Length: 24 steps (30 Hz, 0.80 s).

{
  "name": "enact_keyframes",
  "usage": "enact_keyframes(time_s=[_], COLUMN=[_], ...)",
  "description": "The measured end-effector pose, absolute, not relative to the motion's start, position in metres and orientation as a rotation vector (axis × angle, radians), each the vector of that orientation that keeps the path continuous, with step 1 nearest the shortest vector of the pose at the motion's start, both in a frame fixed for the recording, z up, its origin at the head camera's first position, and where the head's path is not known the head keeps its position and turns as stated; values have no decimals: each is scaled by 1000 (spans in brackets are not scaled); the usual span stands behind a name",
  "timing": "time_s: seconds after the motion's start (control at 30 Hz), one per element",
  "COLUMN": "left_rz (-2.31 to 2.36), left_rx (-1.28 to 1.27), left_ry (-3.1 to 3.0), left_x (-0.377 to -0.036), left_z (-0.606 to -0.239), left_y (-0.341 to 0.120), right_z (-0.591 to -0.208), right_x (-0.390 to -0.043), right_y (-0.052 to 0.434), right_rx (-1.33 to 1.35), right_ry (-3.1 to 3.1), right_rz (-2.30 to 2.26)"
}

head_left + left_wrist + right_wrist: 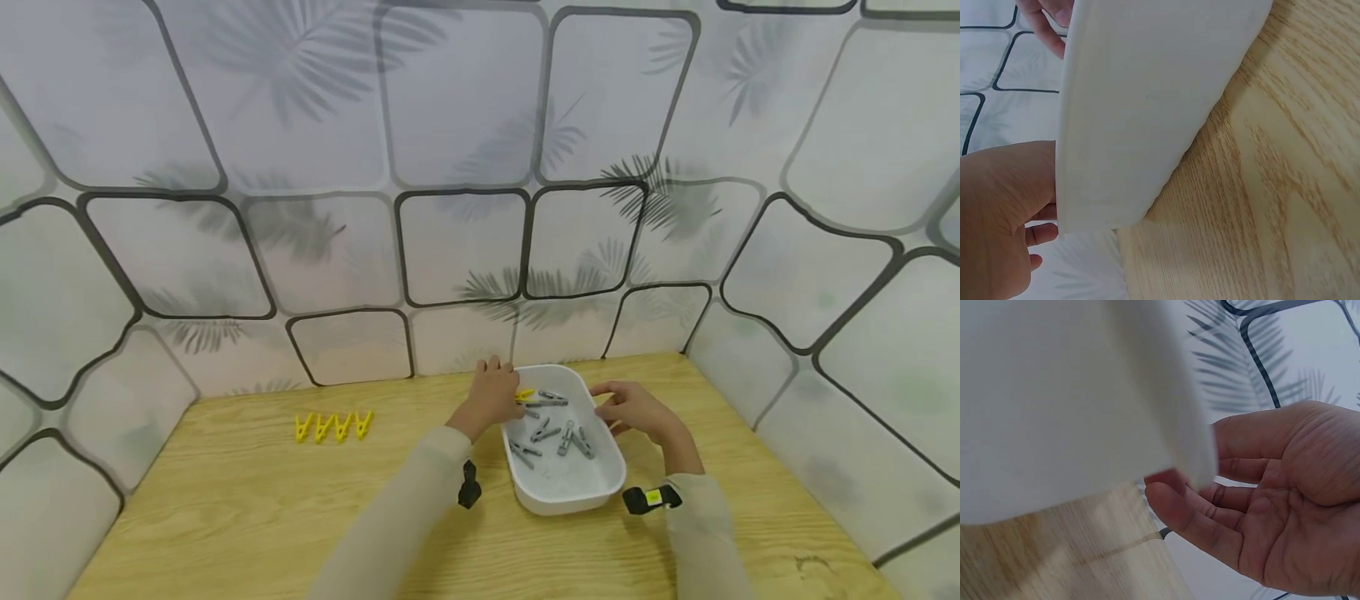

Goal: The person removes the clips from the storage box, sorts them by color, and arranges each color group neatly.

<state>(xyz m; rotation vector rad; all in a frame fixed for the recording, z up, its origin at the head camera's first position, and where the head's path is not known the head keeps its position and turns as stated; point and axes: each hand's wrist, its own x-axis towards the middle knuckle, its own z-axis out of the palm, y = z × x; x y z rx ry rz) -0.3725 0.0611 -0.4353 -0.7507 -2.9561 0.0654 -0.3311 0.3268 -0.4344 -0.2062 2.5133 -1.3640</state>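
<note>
A white tub [592, 487] sits on the wooden desk [247, 517] just right of centre, its long axis running from 11 to 5 o'clock. Inside lie several grey clothes pegs [545, 432], scattered, and one yellow peg [523, 394] at the tub's 11 o'clock corner. The left hand [492, 392] reaches over the tub's rim at 10 o'clock; its fingers curl down toward that yellow peg, but the back of the hand hides the tips, so I cannot tell whether they pinch it or only touch it. The left wrist view gives no help: the tub's outer wall [1135, 112] fills it, and only the palm edge [997, 212] shows, cut off by the frame. The right hand [628, 410] rests at the tub's rim at 2 o'clock, fingers loosely spread and holding nothing; in the right wrist view its fingertips [1172, 506] lie against the blurred white wall [1066, 406]. A row of four yellow pegs [333, 426] stands on the desk well apart, at 9 o'clock from the tub. Both sleeves are cut off at the lower edge.
</note>
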Motion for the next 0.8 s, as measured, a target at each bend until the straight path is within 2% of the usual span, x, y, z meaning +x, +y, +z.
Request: enact_keyframes(time_s=[0.3, 0.8], left_rz=[-8, -412], left_rx=[-767, -880], left_ry=[-2995, -3011], left_x=[-377, -387], left_z=[-438, -445], left_y=[58, 53], right_z=[-435, -434], right_x=[-333, -331], right_y=[326, 325], right_rx=[-214, -224], right_ry=[2528, 2524], right_rz=[-1354, -1356])
